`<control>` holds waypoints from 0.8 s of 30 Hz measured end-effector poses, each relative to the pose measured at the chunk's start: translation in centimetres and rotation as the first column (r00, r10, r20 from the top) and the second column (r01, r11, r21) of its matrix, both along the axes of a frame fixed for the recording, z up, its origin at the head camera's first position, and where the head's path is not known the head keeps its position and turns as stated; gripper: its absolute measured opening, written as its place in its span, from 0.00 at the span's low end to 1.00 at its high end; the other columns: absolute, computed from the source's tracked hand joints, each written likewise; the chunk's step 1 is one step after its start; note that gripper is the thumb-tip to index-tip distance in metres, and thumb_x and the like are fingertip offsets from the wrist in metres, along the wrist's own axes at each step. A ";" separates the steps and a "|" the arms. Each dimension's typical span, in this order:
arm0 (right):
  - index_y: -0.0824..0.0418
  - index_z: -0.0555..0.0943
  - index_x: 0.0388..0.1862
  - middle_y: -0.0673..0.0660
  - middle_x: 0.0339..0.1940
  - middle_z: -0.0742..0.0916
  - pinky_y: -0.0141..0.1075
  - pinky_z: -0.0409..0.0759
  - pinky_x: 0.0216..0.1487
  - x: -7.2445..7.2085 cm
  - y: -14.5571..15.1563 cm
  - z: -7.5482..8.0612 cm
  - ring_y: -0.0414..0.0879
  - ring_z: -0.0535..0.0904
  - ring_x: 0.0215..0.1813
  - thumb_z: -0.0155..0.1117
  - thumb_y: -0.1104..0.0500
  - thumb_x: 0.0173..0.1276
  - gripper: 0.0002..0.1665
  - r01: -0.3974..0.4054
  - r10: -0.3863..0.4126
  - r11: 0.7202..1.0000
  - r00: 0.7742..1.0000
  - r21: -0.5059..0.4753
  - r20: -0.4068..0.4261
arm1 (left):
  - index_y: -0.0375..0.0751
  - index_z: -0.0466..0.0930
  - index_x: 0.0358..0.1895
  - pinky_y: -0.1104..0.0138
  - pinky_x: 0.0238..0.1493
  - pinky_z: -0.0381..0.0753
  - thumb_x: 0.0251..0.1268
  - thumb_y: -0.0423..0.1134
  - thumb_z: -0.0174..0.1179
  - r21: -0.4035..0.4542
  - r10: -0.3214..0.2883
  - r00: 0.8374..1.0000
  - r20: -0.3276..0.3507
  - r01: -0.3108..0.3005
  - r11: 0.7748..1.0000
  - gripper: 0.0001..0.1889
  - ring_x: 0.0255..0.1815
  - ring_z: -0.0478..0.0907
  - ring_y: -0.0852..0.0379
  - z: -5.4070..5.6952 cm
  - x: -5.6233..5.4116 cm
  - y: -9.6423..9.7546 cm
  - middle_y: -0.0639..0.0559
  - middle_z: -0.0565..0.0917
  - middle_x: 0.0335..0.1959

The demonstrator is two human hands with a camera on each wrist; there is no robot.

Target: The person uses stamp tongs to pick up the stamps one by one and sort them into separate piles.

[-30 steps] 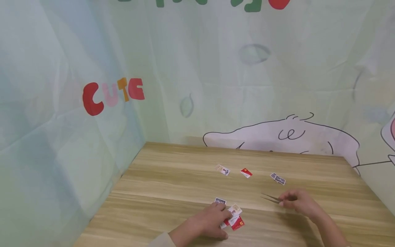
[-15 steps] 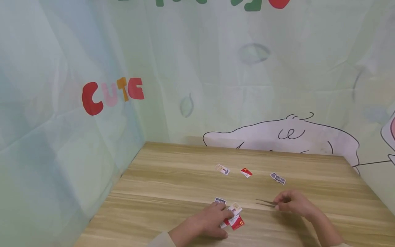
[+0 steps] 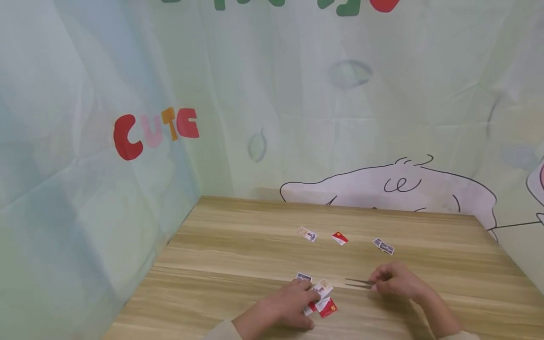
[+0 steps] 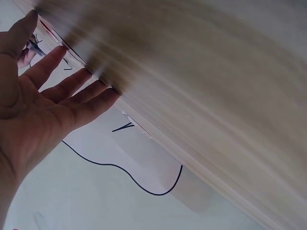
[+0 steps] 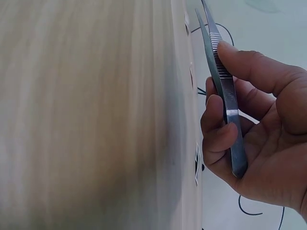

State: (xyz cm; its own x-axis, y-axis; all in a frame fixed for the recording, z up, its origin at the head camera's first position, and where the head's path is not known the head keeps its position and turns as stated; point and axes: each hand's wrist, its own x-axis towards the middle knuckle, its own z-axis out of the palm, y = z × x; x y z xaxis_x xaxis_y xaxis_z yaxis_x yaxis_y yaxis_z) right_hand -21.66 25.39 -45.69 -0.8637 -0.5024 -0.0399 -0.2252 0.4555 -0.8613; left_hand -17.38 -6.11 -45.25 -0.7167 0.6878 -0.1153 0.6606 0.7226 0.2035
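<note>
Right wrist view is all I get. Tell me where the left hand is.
Observer: The head view shows the left hand over a near cluster of small cards, partly covering it.
Operator: I see thin edges along the tabletop. Give me the middle one's colours.
Observer: The middle card in the far row is red and white.
Operator: Report whether the tweezers reach that cluster.
Observer: No. In the head view, a gap shows between the tips of the tweezers and the nearest card there.
</note>
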 end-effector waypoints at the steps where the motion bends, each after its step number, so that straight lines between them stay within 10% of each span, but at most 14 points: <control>1: 0.70 0.81 0.37 0.57 0.30 0.83 0.33 0.74 0.31 -0.1 -0.1 -0.1 0.44 0.75 0.30 0.66 0.65 0.54 0.11 -0.004 0.004 1.000 1.000 0.002 -0.001 | 0.53 0.75 0.58 0.64 0.58 0.67 0.49 0.54 0.67 -0.002 -0.004 1.000 -0.010 0.004 1.000 0.29 0.59 0.65 0.56 0.0 0.0 0.0 0.53 0.70 0.58; 24: 0.66 0.82 0.34 0.52 0.27 0.82 0.35 0.73 0.32 -1.2 -2.5 -0.7 0.46 0.74 0.30 0.67 0.64 0.53 0.09 -0.019 0.021 0.998 0.999 0.061 -0.034 | 0.52 0.76 0.56 0.66 0.58 0.65 0.54 0.47 0.63 0.010 -0.027 0.997 -0.068 0.028 1.000 0.23 0.59 0.65 0.55 0.0 0.1 0.0 0.50 0.71 0.57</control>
State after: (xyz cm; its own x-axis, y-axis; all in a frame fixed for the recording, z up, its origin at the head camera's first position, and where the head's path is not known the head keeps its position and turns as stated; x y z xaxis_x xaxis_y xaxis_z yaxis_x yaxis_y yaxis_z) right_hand -22.87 22.88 -46.37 -0.8549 -0.5172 -0.0415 -0.2637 0.5020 -0.8237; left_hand -17.26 -6.14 -45.30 -0.7034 0.7083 -0.0591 0.6929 0.7019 0.1652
